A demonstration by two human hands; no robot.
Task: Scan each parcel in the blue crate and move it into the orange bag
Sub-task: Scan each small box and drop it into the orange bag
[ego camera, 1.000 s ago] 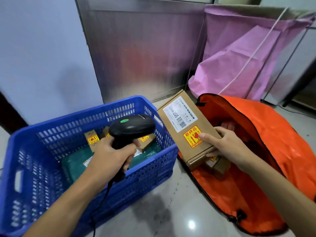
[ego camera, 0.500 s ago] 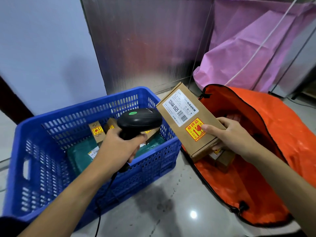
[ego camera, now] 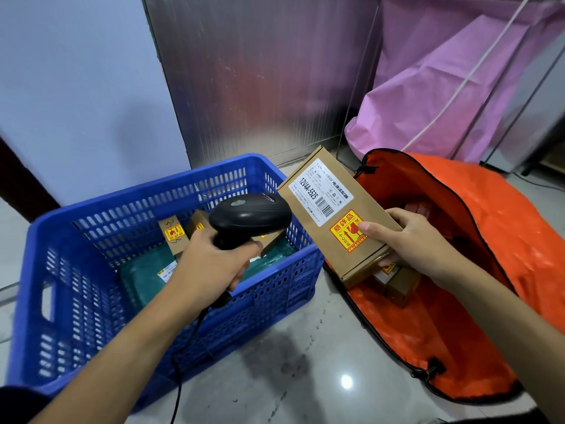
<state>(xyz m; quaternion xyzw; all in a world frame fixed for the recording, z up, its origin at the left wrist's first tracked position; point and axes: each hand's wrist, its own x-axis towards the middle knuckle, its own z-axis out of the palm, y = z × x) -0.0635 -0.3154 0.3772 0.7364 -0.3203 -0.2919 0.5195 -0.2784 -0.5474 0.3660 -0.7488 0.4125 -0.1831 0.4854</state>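
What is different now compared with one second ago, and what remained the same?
The left hand brought the scanner slightly to the right, closer to the label on the box. Nothing was taken or released. The right hand still holds the box at the orange bag's mouth. The blue crate and its parcels are unchanged.
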